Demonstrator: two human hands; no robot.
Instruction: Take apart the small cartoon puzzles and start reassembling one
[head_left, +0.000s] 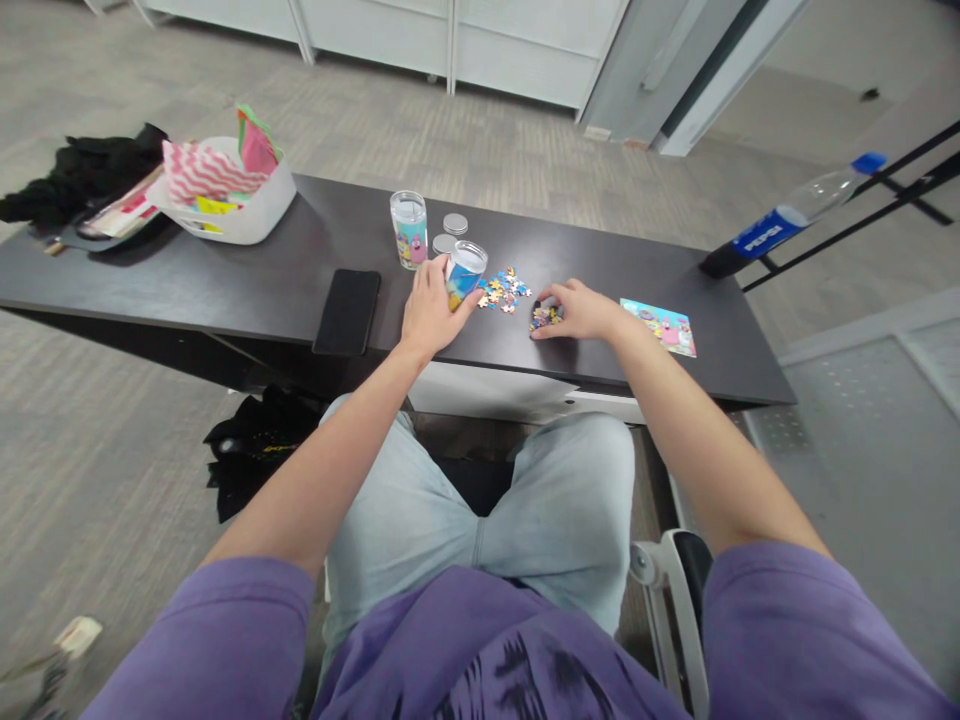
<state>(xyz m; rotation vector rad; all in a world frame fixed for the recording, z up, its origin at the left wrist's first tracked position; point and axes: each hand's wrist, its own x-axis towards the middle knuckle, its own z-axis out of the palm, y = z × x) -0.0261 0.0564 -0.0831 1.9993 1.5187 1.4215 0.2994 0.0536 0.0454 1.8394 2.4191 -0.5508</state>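
Observation:
My left hand [431, 313] is wrapped round a clear plastic jar [465, 272] with a colourful printed picture, which leans slightly over the dark table. Just right of the jar lies a loose pile of small jigsaw puzzle pieces [508, 290]. My right hand [574, 310] rests on the table, its thumb and fingers curled around a second cluster of puzzle pieces [546, 316]; part of that cluster is hidden beneath the fingers. Behind my left hand stands another printed clear jar [410, 232]. Two round silver lids [454, 223] lie between the jars at the back.
A black phone [347, 312] lies left of my left hand. A colourful picture card [664, 327] is under my right forearm's far side. A Pepsi bottle [772, 232] stands at the right end of the dark table [600, 255]. At the left is a white basket [259, 212] of packets.

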